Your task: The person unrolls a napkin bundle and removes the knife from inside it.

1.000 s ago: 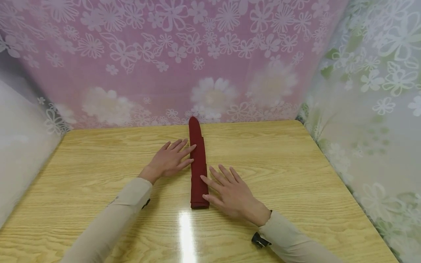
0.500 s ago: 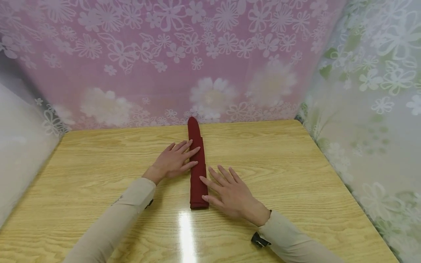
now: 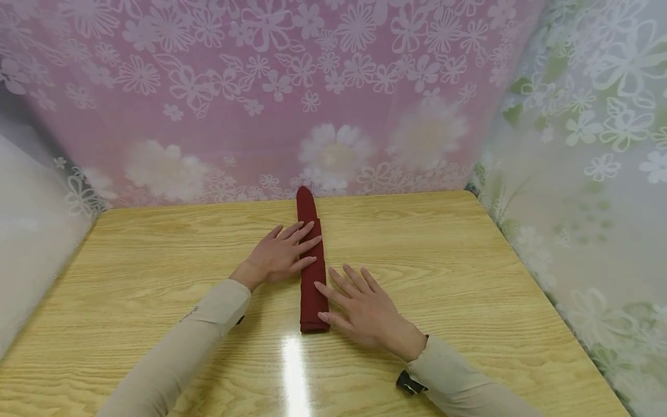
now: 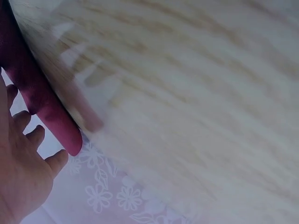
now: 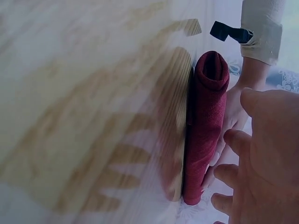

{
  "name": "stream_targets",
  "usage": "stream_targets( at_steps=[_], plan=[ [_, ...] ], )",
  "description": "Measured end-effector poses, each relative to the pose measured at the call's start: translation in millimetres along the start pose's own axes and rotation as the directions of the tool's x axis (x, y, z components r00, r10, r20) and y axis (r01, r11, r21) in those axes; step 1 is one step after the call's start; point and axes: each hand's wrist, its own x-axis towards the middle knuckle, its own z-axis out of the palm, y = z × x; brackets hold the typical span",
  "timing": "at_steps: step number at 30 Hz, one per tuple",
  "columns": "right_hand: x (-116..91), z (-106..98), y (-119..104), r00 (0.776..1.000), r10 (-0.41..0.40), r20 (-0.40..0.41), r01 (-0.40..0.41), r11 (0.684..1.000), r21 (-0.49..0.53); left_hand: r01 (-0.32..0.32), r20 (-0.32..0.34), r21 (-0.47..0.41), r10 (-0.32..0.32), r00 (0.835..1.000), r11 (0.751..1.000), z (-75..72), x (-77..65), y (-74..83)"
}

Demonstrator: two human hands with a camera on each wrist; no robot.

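A rolled dark red cloth point(image 3: 314, 301) lies lengthwise on the wooden table, its narrow tip at the far edge. My left hand point(image 3: 276, 255) reaches in from the left, with spread fingers lying across the roll's upper middle. My right hand point(image 3: 367, 310) is at the near right side, thumb and forefinger tips at the roll's edge. In the left wrist view the left hand point(image 4: 23, 172) is beside the roll point(image 4: 39, 88). The right wrist view shows the coiled near end of the cloth point(image 5: 205, 126), with the right hand point(image 5: 273, 154) beside it, fingers uncurled.
The light wooden table point(image 3: 156, 260) has a bright reflection near its front. Behind it hangs a pink floral curtain point(image 3: 250, 133), and a pale floral one point(image 3: 573, 231) borders the right side. A white sheet point(image 3: 31, 231) stands along the left.
My left hand has slid to the right, so its fingers reach further over the rolled cloth. The right hand and the roll have hardly moved.
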Motion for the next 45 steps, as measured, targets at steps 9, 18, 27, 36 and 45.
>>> stream_targets(
  at_steps=[9, 18, 27, 36, 45],
  plan=[
    [-3.5, -4.5, -6.4, 1.0, -0.001, 0.009, 0.001, 1.0, 0.006, 0.004, 0.064, -0.007, -0.004, 0.998, 1.0, -0.8, 3.7, -0.5],
    [-5.0, -4.1, -8.2, 1.0, -0.001, 0.004, 0.001, 1.0, -0.002, 0.008, 0.134, -0.017, -0.006, 0.991, 1.0, 1.8, 7.0, -2.8],
    [-4.0, -6.5, -11.7, 1.0, -0.008, 0.013, 0.008, 1.0, 0.006, 0.007, 0.163, -0.062, 0.004, 0.987, 0.998, 1.6, 9.5, -6.7],
    [-0.7, -12.0, -18.3, 1.0, -0.025, -0.013, 0.025, 1.0, 0.009, -0.003, 0.186, -0.055, 0.013, 0.983, 0.998, -0.4, 10.5, -11.8],
    [0.9, -15.3, -21.9, 0.996, -0.07, -0.054, 0.071, 0.997, 0.012, -0.034, 0.188, -0.022, 0.038, 0.982, 0.999, -0.4, 14.9, -7.6]
  ],
)
